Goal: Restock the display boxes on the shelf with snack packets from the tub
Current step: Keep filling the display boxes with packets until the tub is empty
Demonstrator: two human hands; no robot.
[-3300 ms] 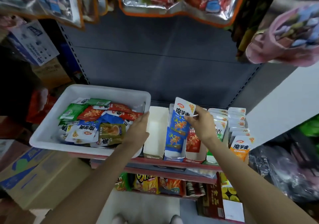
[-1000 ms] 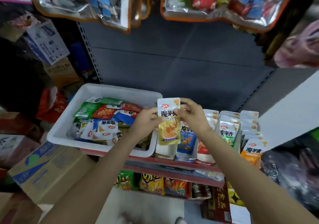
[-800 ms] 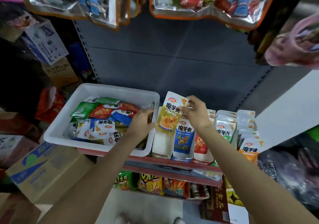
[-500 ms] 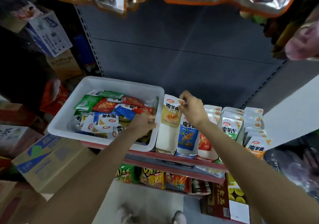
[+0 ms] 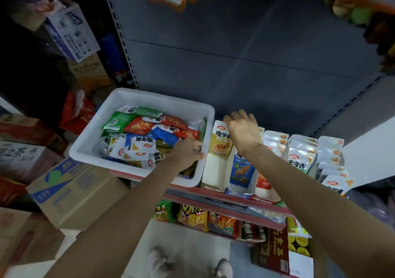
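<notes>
Resting on the red shelf edge [image 5: 149, 176], the white tub [image 5: 119, 106] serves as the reference point for all positions below. Inside the tub lies a loose heap of snack packets [image 5: 141, 140] in green, red, blue and white wrappers. The left hand [image 5: 188, 152] sits at the tub's near right corner, with fingers curled at the tub's right wall; the view does not show clearly whether they grasp a packet or the rim. Immediately right of the tub stands the first display box [image 5: 213, 170], white, holding one yellow packet [image 5: 222, 143] upright at its rear. The right hand [image 5: 243, 130] hovers above and behind that packet, fingers spread and relaxed, holding nothing. Next right of the tub, beyond the first box, stands a blue display box [image 5: 241, 183] with a blue packet [image 5: 242, 168] inside, followed by a red display box [image 5: 265, 190]. Further right of the tub, rows of white packets [image 5: 301, 160] stand upright in more boxes. Below the tub, a lower shelf carries yellow and orange snack bags [image 5: 192, 215]. Left of the tub, cardboard cartons [image 5: 70, 192] are stacked on the floor.
</notes>
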